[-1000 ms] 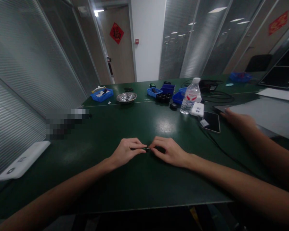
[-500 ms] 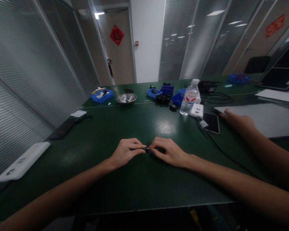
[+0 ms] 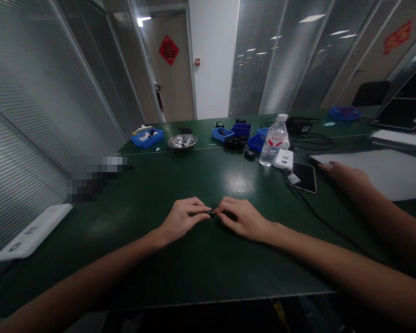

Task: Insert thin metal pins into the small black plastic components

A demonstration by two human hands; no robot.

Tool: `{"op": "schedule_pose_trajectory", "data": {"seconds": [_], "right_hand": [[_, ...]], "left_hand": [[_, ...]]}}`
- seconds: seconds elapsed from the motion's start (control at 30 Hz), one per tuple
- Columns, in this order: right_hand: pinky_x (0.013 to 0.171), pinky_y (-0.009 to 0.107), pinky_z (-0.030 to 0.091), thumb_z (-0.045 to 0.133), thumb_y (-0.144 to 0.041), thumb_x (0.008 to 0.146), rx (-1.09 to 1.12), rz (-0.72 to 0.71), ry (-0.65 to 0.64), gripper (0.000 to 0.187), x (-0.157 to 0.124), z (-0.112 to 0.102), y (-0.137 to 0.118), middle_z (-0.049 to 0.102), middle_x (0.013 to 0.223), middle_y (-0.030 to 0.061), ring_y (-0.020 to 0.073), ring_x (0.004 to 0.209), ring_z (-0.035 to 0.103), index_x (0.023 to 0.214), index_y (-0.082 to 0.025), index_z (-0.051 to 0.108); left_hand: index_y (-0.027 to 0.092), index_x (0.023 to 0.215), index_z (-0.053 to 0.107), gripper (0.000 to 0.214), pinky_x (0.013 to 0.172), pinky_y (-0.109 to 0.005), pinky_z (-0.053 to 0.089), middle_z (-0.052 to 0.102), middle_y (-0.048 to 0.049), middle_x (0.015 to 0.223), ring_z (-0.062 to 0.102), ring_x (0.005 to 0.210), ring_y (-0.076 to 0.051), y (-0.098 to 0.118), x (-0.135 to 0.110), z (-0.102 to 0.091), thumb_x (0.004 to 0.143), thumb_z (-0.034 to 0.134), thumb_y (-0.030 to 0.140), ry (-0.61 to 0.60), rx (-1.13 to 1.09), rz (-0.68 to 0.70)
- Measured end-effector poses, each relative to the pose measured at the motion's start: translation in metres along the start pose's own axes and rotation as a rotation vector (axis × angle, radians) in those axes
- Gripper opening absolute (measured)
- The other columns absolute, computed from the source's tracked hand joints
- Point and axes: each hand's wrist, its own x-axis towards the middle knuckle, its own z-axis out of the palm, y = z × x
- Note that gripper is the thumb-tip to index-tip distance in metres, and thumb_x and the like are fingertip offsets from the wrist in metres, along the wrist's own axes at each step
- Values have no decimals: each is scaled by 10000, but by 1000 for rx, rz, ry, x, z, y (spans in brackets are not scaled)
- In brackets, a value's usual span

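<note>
Small dark part pinched in mid-table, at your fingertips

In the head view, the part sits between your two hands, just above the near half of the green table. Your left hand grips its left end between thumb and forefinger – a fingertip pinch, probably because something so small leaves room for little else, and this way its right end is exposed. Your right hand meets that end with thumb and fingertips drawn close; whether they grip the part or merely touch it, you cannot tell from here. Both hands are low over the tabletop, which likely steadies such fine work.

Toward the far side stand a metal bowl, a blue bin to its left and a water bottle to its right – well apart from your fingers, so they leave your hands elbow room. A phone lies flat near the bottle. Beyond your right forearm, another person's hand rests at the edge of a pale flat panel.
</note>
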Motion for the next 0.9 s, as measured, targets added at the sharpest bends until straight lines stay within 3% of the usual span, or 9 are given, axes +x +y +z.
{"op": "schedule_pose_trajectory", "data": {"seconds": [0.2, 0.57, 0.8, 0.9], "right_hand": [[693, 272, 472, 560, -234, 984, -38, 10, -29, 95, -1, 1, -5, 656, 975, 38, 150, 774, 621, 1042, -204, 629], [765, 290, 513, 545, -205, 997, 154, -14, 81, 138, 0, 0, -11, 677, 1018, 49, 161, 863, 646, 1103, -207, 632], [682, 265, 480, 553, -219, 984, -49, -20, -71, 118, -1, -2, -9, 661, 983, 47, 148, 762, 620, 1057, -204, 644], [707, 272, 492, 559, -221, 983, 12, -1, -43, 125, -1, 0, -10, 673, 994, 42, 152, 785, 631, 1086, -208, 628]], "left_hand": [[214, 1123, 791, 225, 811, -305, 540, 726, -66, 1003, 675, 908, -180, 6, -2, 1, 926, 689, 250, -51, 75, 83], [204, 1102, 803, 227, 822, -306, 552, 742, -73, 1012, 692, 903, -181, 9, -1, -1, 911, 715, 289, 22, -118, 5], [217, 1106, 794, 219, 853, -317, 537, 724, -77, 1032, 662, 949, -184, 6, -4, 4, 967, 632, 270, -85, 83, 132], [213, 1089, 793, 212, 854, -318, 538, 722, -75, 1044, 663, 955, -185, 7, -4, 4, 968, 630, 273, -92, 84, 135]]}}
